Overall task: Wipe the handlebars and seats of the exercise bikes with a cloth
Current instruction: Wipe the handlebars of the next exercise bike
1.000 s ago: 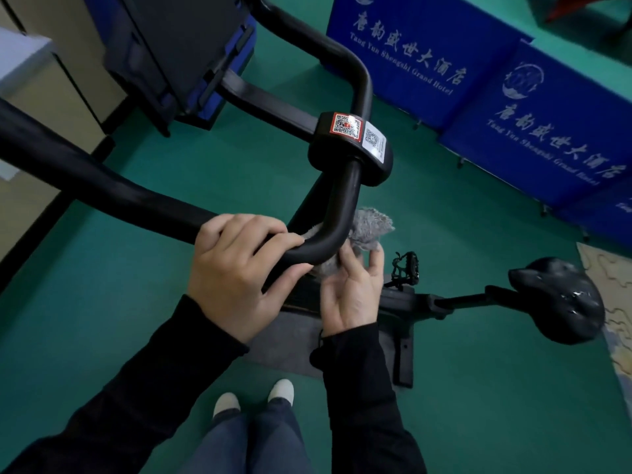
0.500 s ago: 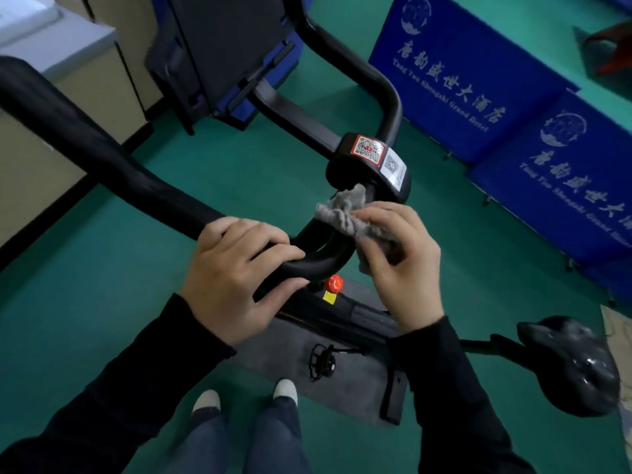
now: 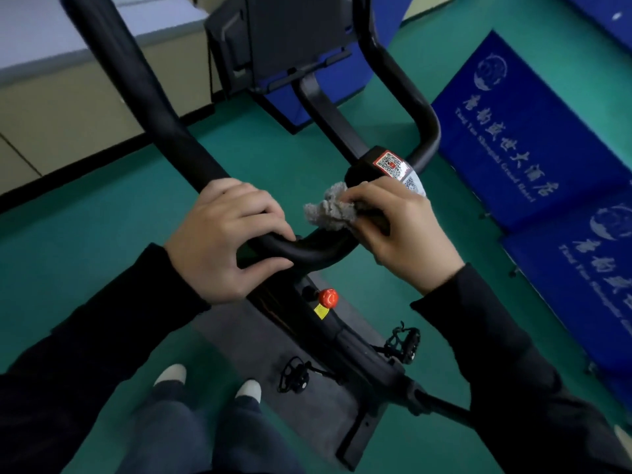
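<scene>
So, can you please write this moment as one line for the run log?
left hand: grips handlebar | right hand: presses grey cloth on handlebar bend by QR sticker | step: wiping handlebar

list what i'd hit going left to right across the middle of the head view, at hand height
left hand gripping the handlebar → grey cloth → right hand holding the cloth → blue banner

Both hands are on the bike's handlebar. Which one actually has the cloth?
The right hand pinches the grey cloth against the handlebar, beside the QR stickers; the left hand only grips bare bar.
</scene>
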{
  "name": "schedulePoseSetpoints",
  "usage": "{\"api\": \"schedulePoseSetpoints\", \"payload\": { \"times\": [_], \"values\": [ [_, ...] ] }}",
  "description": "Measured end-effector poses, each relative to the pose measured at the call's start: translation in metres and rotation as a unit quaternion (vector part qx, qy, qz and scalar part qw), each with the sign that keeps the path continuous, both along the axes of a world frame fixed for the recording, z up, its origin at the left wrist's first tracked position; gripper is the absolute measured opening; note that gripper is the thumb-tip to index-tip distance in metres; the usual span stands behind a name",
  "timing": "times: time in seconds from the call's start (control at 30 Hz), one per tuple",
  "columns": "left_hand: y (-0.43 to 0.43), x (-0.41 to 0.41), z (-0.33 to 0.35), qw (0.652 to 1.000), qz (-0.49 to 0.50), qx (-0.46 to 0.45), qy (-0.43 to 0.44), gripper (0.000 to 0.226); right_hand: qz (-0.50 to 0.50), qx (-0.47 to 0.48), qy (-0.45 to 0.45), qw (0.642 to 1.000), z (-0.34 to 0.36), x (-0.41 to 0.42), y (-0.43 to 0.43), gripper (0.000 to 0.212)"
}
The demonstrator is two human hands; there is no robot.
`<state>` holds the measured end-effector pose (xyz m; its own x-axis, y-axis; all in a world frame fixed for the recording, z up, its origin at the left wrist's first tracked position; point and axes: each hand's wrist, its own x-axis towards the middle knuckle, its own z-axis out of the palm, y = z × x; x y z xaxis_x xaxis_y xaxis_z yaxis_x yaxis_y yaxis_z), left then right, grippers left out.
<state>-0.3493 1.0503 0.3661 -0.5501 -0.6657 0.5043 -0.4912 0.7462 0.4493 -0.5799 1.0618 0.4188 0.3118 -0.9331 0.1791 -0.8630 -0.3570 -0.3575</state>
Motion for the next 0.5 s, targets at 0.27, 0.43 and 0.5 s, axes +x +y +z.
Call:
{"api": "schedulePoseSetpoints", "payload": {
  "times": [0.27,0.43,0.5],
  "values": [
    [0.0,0.0,0.001,1.0,-0.006,0.014,0.012,0.021,0.071,0.073,0.232,0.967,0.023,-0.003,-0.056,0.033],
    [0.001,-0.001,-0.001,1.0,0.002,0.006,0.017,0.02,0.128,0.13,0.282,0.942,0.028,0.012,-0.07,0.032],
    [0.001,0.0,-0.003,1.0,0.001,0.006,0.023,0.02,0.135,0.162,0.268,0.94,0.029,0.017,-0.074,0.031]
  ]
}}
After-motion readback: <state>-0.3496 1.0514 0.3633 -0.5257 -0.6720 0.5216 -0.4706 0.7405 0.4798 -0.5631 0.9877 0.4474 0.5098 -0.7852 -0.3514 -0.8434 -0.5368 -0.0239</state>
